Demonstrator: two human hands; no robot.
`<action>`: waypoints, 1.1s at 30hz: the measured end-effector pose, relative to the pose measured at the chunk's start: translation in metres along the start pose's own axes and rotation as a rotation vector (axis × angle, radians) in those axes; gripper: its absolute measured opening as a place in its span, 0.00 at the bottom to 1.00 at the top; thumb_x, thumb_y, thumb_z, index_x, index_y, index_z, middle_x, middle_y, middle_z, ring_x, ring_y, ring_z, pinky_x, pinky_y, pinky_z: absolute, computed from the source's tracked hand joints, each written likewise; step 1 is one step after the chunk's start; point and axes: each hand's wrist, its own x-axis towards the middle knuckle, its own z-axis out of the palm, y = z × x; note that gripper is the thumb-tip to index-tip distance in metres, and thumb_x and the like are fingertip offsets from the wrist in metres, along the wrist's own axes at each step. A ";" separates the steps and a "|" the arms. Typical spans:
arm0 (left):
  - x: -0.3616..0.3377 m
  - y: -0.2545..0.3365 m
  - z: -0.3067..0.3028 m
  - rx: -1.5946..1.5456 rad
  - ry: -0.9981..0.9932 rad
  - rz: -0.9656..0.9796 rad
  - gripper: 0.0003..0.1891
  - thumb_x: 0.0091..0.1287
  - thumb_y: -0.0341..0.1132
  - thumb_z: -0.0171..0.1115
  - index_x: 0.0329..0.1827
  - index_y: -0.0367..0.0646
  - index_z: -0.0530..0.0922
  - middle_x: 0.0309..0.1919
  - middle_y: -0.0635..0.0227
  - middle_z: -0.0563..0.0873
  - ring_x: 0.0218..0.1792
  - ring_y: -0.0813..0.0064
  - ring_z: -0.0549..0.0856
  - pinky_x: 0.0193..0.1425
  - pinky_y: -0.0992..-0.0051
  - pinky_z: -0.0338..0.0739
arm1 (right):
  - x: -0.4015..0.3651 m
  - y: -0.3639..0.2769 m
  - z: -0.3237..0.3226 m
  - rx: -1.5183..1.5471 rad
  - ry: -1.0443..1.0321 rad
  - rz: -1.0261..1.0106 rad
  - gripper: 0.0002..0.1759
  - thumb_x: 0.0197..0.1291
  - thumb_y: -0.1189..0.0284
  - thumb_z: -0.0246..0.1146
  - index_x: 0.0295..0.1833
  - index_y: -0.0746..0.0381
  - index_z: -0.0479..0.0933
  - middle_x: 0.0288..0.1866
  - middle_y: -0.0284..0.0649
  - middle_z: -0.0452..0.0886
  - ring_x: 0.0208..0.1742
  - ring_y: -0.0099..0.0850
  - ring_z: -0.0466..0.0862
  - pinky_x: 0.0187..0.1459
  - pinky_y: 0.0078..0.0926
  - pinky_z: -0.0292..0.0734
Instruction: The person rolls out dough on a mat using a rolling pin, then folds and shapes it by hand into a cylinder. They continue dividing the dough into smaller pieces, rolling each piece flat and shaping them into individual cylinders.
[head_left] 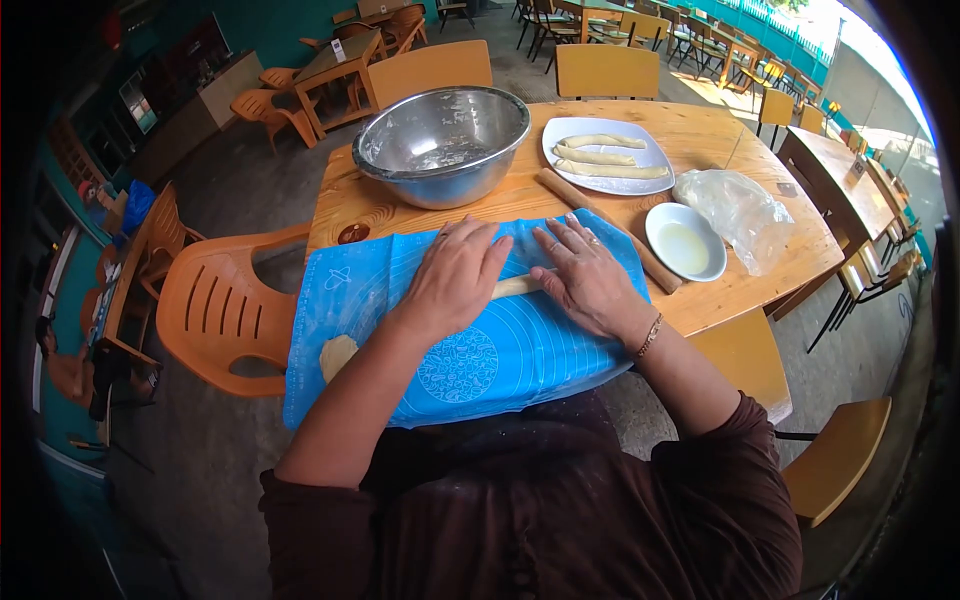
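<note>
Pressing down flat, fingers spread, gripping nothing: my left hand (pixel 455 280) and right hand (pixel 587 277) lie on a dough roll (pixel 517 286). I see only its middle between them, on the blue pastry mat (pixel 480 365). A dough lump (pixel 337 355) sits by my left forearm, with the rolling pin (pixel 620 241) and steel bowl (pixel 445 145) beyond.
</note>
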 end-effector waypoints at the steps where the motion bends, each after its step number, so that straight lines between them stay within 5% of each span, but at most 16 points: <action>1: 0.006 -0.001 0.011 0.011 0.060 0.030 0.31 0.76 0.49 0.51 0.66 0.25 0.70 0.65 0.39 0.75 0.68 0.43 0.71 0.73 0.56 0.64 | -0.001 0.001 0.012 -0.081 -0.064 0.035 0.29 0.71 0.57 0.55 0.68 0.66 0.71 0.71 0.58 0.69 0.75 0.56 0.65 0.75 0.50 0.58; 7: -0.018 0.016 0.050 0.305 -0.261 -0.051 0.50 0.70 0.65 0.49 0.75 0.23 0.54 0.74 0.33 0.58 0.78 0.42 0.54 0.81 0.49 0.43 | -0.036 -0.013 0.003 -0.279 -0.155 -0.023 0.42 0.67 0.53 0.55 0.76 0.72 0.56 0.77 0.62 0.59 0.80 0.58 0.55 0.78 0.55 0.48; 14: -0.068 0.029 0.047 0.398 -0.202 0.113 0.53 0.67 0.69 0.50 0.74 0.21 0.54 0.74 0.34 0.58 0.78 0.38 0.51 0.79 0.42 0.42 | -0.074 -0.039 -0.019 -0.125 -0.209 -0.080 0.44 0.66 0.54 0.58 0.76 0.73 0.53 0.79 0.61 0.55 0.80 0.58 0.55 0.78 0.55 0.48; 25: -0.015 0.005 0.025 0.097 -0.267 -0.055 0.46 0.72 0.61 0.54 0.76 0.27 0.54 0.74 0.37 0.60 0.77 0.39 0.57 0.80 0.48 0.48 | -0.025 0.001 0.007 -0.150 -0.122 0.064 0.30 0.70 0.56 0.56 0.72 0.59 0.67 0.74 0.57 0.66 0.77 0.54 0.62 0.77 0.53 0.54; 33: 0.008 -0.031 0.033 0.271 -0.301 -0.361 0.50 0.72 0.69 0.41 0.79 0.29 0.48 0.79 0.40 0.47 0.81 0.44 0.42 0.81 0.45 0.34 | 0.011 0.033 0.017 -0.175 -0.215 -0.009 0.28 0.74 0.54 0.50 0.72 0.59 0.68 0.76 0.57 0.63 0.77 0.55 0.61 0.78 0.50 0.52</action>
